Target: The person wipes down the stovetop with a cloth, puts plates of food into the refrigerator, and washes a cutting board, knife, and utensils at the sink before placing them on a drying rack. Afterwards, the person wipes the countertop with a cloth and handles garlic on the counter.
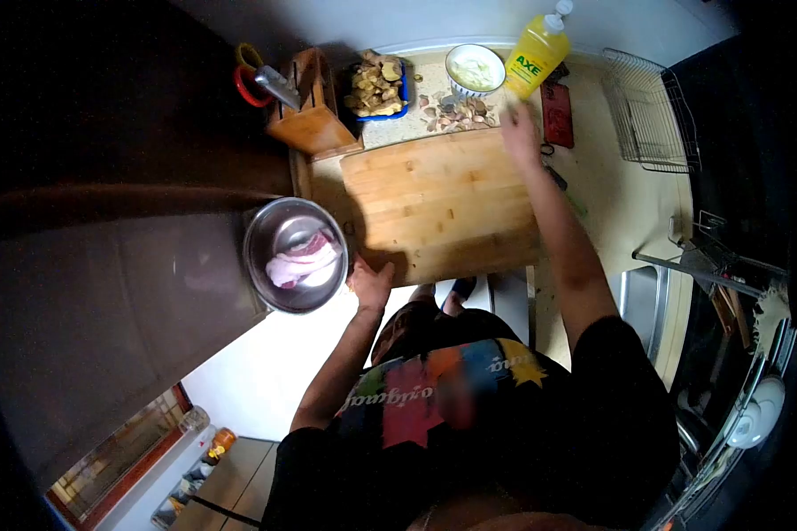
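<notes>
My left hand point(372, 281) is at the near left corner of a wooden cutting board point(438, 199), close against the right rim of a metal bowl point(251, 257). Its thumb is spread from the fingers; I cannot tell whether they press on the bowl or the board. Inside the bowl lies a piece of raw meat point(303, 261). Past the board's far right corner is my right hand point(520, 137), blurred, its fingers near garlic peels point(456, 113) and the base of a yellow AXE dish soap bottle point(538, 57).
A patterned bowl point(475, 71) with pale contents stands behind the peels. Ginger fills a blue tray point(405, 93) beside a wooden knife block point(314, 119) holding scissors point(250, 86). At right are a red packet point(557, 115), a wire rack point(651, 111) and a sink point(642, 305).
</notes>
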`<act>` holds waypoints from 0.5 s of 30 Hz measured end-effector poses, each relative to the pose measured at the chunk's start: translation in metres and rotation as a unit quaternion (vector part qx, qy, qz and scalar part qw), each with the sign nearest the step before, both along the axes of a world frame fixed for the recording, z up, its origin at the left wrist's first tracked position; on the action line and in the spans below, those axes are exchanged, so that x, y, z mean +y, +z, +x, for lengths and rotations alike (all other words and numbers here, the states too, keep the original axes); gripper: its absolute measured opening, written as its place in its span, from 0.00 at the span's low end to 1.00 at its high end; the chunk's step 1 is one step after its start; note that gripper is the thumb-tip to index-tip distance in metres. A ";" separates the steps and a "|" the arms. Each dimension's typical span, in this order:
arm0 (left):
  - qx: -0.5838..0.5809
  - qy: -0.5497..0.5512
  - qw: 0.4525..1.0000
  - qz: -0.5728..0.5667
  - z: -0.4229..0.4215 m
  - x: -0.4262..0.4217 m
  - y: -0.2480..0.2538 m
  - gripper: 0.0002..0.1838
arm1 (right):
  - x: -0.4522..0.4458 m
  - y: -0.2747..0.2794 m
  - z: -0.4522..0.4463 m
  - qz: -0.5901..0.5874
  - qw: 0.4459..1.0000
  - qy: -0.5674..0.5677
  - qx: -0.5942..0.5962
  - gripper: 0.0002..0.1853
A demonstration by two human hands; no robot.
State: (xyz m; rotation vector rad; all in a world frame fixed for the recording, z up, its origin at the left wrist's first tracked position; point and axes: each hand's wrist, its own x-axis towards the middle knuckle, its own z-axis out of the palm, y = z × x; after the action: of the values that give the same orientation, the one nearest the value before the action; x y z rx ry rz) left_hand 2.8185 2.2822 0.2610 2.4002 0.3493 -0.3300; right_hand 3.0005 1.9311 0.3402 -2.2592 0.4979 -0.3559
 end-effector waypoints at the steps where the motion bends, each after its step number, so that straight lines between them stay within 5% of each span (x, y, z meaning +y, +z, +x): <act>1: 0.001 -0.003 1.000 0.000 0.002 -0.001 0.001 0.49 | -0.005 -0.008 -0.032 -0.114 0.993 -0.012 0.012 0.25; 2: 0.028 0.007 1.000 0.005 0.006 -0.003 0.003 0.49 | -0.008 -0.020 -0.065 -0.227 0.973 -0.023 0.026 0.26; 5: 0.020 0.012 1.000 0.018 0.006 -0.005 0.002 0.48 | 0.001 -0.031 -0.156 -0.298 0.954 -0.026 -0.001 0.31; 7: 0.018 0.045 0.999 -0.011 0.008 -0.007 0.010 0.46 | 0.006 -0.037 -0.190 -0.205 0.967 -0.071 0.135 0.33; 11: 0.086 0.074 0.994 -0.008 0.011 -0.010 0.002 0.40 | 0.005 -0.047 -0.195 -0.131 0.982 -0.021 0.131 0.35; 14: 0.109 0.080 0.990 0.039 0.015 -0.019 0.025 0.42 | -0.005 -0.062 -0.178 -0.233 0.968 -0.079 0.046 0.34; 15: 0.112 0.086 0.989 0.053 0.014 -0.020 0.032 0.41 | -0.008 -0.039 -0.173 -0.108 0.984 -0.078 0.118 0.33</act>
State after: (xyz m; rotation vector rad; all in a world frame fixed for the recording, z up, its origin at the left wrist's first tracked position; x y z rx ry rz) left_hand 2.8329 2.2621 0.2930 2.4210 0.6865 -0.5140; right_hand 2.8276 1.9231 0.3009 -2.4944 0.7964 -0.2309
